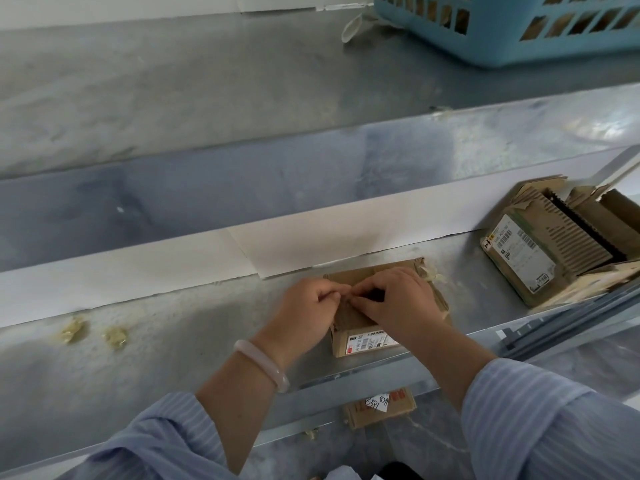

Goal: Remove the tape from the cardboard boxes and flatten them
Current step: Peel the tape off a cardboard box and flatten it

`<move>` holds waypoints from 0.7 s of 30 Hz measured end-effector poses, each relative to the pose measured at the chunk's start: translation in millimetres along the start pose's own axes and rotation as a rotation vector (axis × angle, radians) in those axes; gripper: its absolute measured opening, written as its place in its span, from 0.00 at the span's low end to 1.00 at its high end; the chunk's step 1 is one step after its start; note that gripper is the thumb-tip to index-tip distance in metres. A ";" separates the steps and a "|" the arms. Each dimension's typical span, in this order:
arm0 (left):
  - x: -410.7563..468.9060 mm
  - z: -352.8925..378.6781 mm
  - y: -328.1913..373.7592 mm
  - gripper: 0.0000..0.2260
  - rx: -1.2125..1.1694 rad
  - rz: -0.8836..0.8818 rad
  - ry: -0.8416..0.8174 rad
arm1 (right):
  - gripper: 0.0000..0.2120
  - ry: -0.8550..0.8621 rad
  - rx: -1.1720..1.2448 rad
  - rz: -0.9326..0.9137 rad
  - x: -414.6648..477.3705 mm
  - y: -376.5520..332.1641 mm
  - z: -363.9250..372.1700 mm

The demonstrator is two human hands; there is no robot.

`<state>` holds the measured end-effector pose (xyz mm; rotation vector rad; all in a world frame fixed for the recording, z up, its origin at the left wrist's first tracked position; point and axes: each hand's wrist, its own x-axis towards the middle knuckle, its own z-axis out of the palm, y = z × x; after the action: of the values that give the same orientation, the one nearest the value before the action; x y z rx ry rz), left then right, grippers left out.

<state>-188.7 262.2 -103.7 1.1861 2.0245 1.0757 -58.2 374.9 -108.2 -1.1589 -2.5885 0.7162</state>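
- left hand (304, 308) thumb and forefinger tips (334, 295) pinched together at top middle of small cardboard box (349, 318), other fingers curled under
- right hand (401, 299) fingertips (362, 296) curled down, pinching at same spot, tips of both hands almost touching
- what is pinched is tiny and hidden by the fingers: tape or flap edge, cannot tell
- right palm lies over right half of box top, left hand covers its left edge
- box sits on metal table (207, 341) near the front edge, roughly centre of view; top paper looks torn, corrugation showing
- white shipping label (372, 341) with barcode and red mark on the box's near side
- pale bangle (263, 365) on left wrist; blue striped sleeves (540, 427) pushed up both forearms
- crumpled yellowish tape scrap (433, 275) just beside box's far right corner
- two more tape wads (74, 329) and (116, 336) on table, well left of the hands
- white paper strip (138, 271) runs along the back wall of the table
- pile of torn cardboard boxes (561, 244) at right end of table, big label facing up, apart from the small box
- blue plastic basket (519, 32) on upper shelf, far right, brown stuff inside, unclear
- cardboard piece (381, 407) with handwritten white slip lower down, beyond the table's front edge
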 end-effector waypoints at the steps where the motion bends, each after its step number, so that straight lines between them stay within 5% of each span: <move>1: -0.6 -2.1 -0.9 0.13 0.029 0.019 -0.003 | 0.07 -0.002 -0.008 0.014 -0.3 -1.6 0.1; 12: -5.2 -5.3 0.7 0.13 0.241 0.195 -0.063 | 0.05 0.008 -0.046 0.081 -0.7 -16.6 0.8; 18: -5.2 -5.4 -2.6 0.09 0.245 0.229 0.125 | 0.07 0.034 -0.036 0.068 -1.1 -17.0 3.1; 21: -4.0 -4.1 -7.6 0.16 0.346 0.221 0.070 | 0.06 0.037 0.002 0.067 -0.3 -15.3 1.6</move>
<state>-193.4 254.9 -107.7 1.5981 2.2372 0.8976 -68.4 365.3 -101.8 -1.2515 -2.5289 0.7034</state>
